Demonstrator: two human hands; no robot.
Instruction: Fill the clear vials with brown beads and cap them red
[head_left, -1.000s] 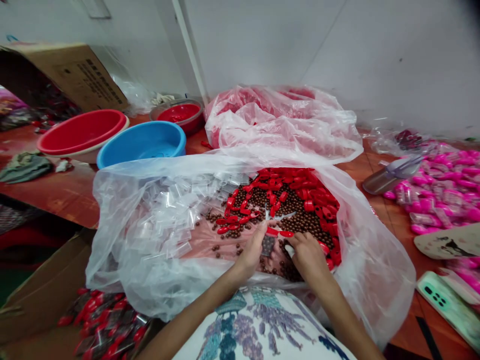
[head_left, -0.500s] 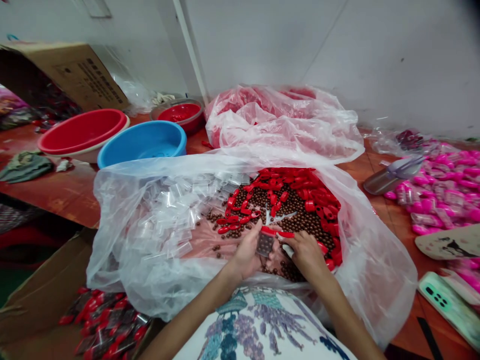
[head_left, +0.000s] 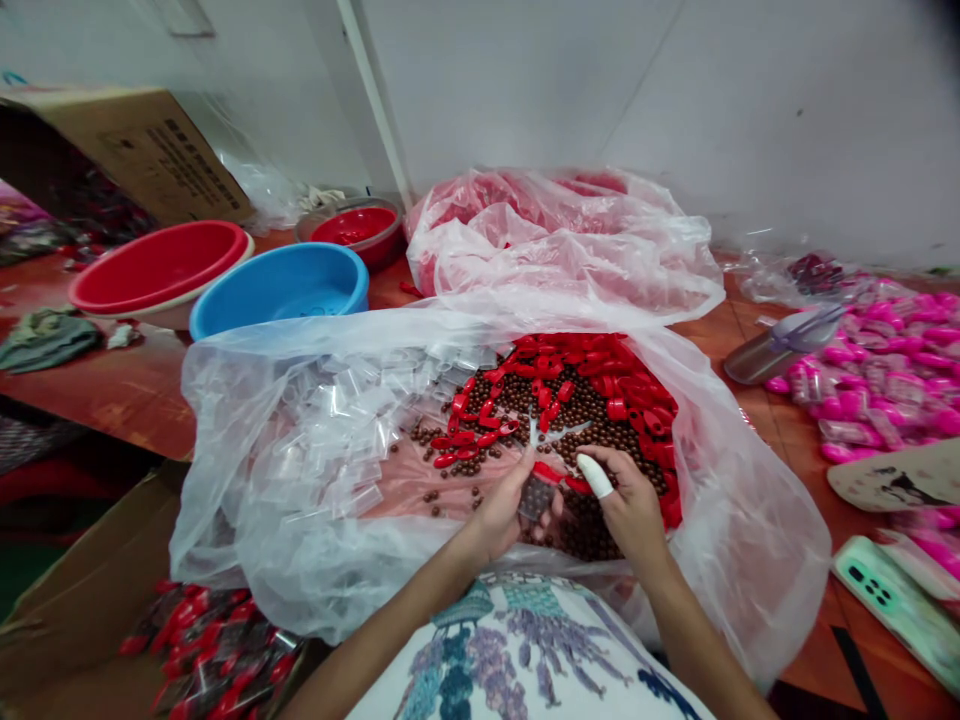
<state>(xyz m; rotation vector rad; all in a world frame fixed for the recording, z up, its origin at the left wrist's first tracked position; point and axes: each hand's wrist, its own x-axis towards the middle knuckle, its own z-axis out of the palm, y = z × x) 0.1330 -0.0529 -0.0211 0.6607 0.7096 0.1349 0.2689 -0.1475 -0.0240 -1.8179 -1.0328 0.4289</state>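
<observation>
My left hand is closed around a small clear plastic case with a red cap, held over the open bag; brown round beads show through its wall. From the cap a red strip sticks out toward my right hand. That hand wears a white finger cover on the thumb. Its thumb and forefinger are lifted and apart, with nothing seen between them; its other fingers are partly hidden. Around both hands lie loose brown beads, red caps and, at left, empty clear cases.
A translucent plastic bag surrounds the work pile. Behind stand a blue basin, a red basin and a full bag. A carton at lower left holds filled cases. Pink pieces, a tumbler and a phone lie right.
My right hand has come off the red strip at the cap and turned, its white-covered thumb now raised. The left hand still holds the case, now tilted slightly and a little lower.
</observation>
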